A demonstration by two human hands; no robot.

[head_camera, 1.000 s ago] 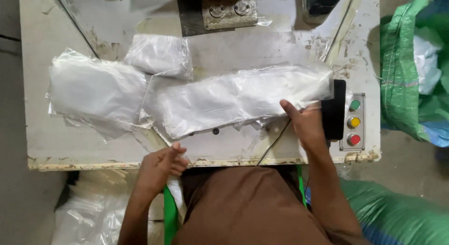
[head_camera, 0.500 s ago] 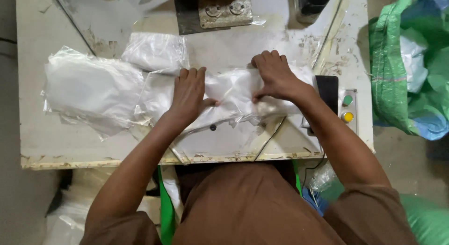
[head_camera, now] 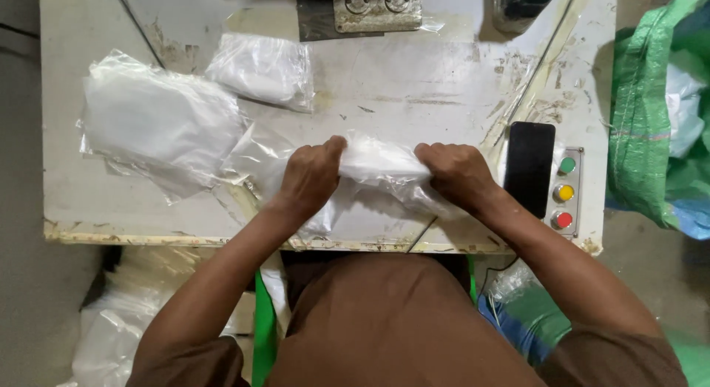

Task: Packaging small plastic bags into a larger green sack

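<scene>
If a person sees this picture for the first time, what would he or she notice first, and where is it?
The eye goes first to the two hands, the left hand and right hand, gripping a bunched clear plastic bag near the front middle of the worn white table. Next come the three coloured buttons by the black phone at the right, and the flat plastic bags at the left.

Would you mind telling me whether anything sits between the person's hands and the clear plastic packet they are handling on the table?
Nothing visible does. The left hand and the right hand both grip the clear plastic packet directly, one at each end. The pile of plastic bags lies off to the left, and the black phone lies to the right, clear of the grip.
</scene>
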